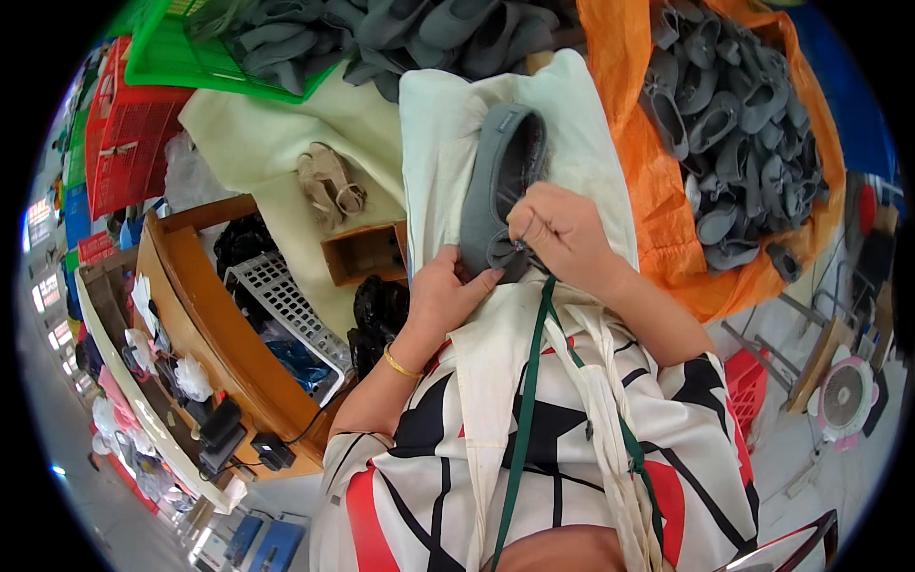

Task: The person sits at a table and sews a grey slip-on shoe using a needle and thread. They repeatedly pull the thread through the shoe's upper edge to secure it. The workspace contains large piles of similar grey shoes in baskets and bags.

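Note:
A grey slip-on shoe (486, 191) with a small bow (503, 250) at its toe lies on a white cushion (431, 124) over my lap, toe toward me. My left hand (450, 291) grips the toe end from the left, thumb near the bow. Above the bow, at the shoe's right edge, my right hand (562, 234) is closed in a pinch. What it pinches is too small to make out. A small dark, shiny bit shows beside the bow under those fingers.
Grey shoes fill an orange sack (658, 210) on the right and heap beside a green crate (200, 57) at the top. Left of the cushion lie beige sandals (329, 181), a small cardboard box (367, 255) and a white basket (291, 305). A fan (843, 396) stands far right.

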The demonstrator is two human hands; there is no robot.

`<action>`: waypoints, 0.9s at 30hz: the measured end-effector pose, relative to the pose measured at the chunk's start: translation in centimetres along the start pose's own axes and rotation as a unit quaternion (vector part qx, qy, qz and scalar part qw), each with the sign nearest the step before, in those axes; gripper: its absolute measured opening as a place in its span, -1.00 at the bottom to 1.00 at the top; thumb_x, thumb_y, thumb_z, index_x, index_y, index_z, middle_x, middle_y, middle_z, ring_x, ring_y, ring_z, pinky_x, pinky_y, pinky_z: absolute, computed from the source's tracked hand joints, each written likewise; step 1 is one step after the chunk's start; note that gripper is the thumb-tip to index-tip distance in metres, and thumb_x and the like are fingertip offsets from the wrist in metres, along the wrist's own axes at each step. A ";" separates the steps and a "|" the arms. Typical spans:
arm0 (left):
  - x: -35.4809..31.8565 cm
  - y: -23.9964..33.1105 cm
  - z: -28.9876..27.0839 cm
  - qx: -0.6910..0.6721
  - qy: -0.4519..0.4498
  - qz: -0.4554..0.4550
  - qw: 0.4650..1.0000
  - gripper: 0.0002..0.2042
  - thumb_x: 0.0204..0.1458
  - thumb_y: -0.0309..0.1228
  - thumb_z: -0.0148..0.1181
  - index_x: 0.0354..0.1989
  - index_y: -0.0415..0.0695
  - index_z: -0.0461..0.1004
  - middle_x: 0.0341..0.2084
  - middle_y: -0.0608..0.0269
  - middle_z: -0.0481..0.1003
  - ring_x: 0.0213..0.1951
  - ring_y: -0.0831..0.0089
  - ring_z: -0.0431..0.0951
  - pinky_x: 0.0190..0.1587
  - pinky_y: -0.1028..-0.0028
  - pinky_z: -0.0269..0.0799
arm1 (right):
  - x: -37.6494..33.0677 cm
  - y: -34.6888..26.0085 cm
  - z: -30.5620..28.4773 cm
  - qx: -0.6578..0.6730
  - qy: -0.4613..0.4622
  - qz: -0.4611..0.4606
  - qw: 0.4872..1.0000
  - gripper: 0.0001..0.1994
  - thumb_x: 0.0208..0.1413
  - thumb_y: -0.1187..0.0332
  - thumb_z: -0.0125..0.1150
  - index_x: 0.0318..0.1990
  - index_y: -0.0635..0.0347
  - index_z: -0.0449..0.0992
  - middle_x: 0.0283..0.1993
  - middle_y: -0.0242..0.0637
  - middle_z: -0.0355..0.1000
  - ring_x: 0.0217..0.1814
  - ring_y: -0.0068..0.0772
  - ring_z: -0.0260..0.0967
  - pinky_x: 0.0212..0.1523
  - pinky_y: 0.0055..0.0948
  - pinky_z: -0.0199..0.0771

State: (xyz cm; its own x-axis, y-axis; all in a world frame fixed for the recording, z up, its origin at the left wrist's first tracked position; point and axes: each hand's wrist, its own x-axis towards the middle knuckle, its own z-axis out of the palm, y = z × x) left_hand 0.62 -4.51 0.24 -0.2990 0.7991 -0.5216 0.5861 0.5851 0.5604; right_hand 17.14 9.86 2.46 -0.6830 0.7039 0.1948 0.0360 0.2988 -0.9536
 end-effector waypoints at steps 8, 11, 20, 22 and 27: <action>2.8 -1.3 -9.3 -0.383 0.178 0.133 0.897 -0.82 0.10 -0.54 0.20 -0.13 -0.21 0.40 -0.31 0.38 0.49 -0.29 0.67 0.47 -0.20 0.61 0.41 | 0.9 -2.8 -7.8 -0.208 -0.084 -0.021 0.974 -0.83 0.12 0.39 0.29 -0.45 0.26 0.51 -0.51 -0.17 0.35 -0.47 -0.18 0.35 -0.44 -0.34 0.33; 5.7 -0.9 -16.2 -0.331 0.102 0.189 0.919 -0.82 0.15 -0.46 0.16 -0.13 -0.28 0.51 -0.29 0.37 0.54 -0.25 0.69 0.45 -0.16 0.60 0.40 | 0.3 -3.3 -11.6 -0.169 -0.084 0.078 0.979 -0.78 0.18 0.37 0.25 -0.46 0.30 0.48 -0.52 -0.20 0.32 -0.50 -0.32 0.30 -0.45 -0.40 0.30; 13.0 0.1 -11.5 -0.027 0.218 0.313 0.924 -0.73 0.15 -0.26 0.22 -0.17 -0.25 0.56 -0.26 -0.02 0.57 -0.19 0.10 0.56 -0.14 0.32 0.46 | -0.6 2.4 -12.1 -0.369 -0.048 0.118 0.921 -0.84 0.22 0.37 0.20 -0.20 0.30 0.55 -0.32 -0.16 0.44 -0.36 -0.34 0.39 -0.31 -0.41 0.37; 11.3 1.2 -11.3 -0.031 0.242 0.255 0.936 -0.73 0.15 -0.23 0.22 -0.23 -0.23 0.55 -0.30 0.04 0.56 -0.22 0.13 0.55 -0.17 0.30 0.45 | 0.7 2.2 -10.8 -0.315 -0.019 0.149 0.937 -0.84 0.20 0.36 0.21 -0.20 0.29 0.56 -0.31 -0.14 0.46 -0.30 -0.27 0.43 -0.28 -0.39 0.43; 7.8 1.3 -9.8 -0.092 0.175 0.145 0.969 -0.73 0.09 -0.20 0.28 -0.29 -0.19 0.50 -0.36 0.12 0.50 -0.30 0.16 0.51 -0.23 0.26 0.43 | 5.4 2.3 -5.4 -0.142 -0.024 0.152 0.978 -0.80 0.20 0.36 0.24 -0.08 0.26 0.56 -0.21 -0.26 0.49 -0.18 -0.45 0.45 -0.15 -0.48 0.44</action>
State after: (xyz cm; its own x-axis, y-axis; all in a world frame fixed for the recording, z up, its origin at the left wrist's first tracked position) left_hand -8.33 3.86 3.15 -0.3979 0.9128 -0.0921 0.5493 0.3175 0.7729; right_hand 17.49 17.81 2.54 -0.6419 0.7595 -0.1057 0.4390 0.2510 -0.8627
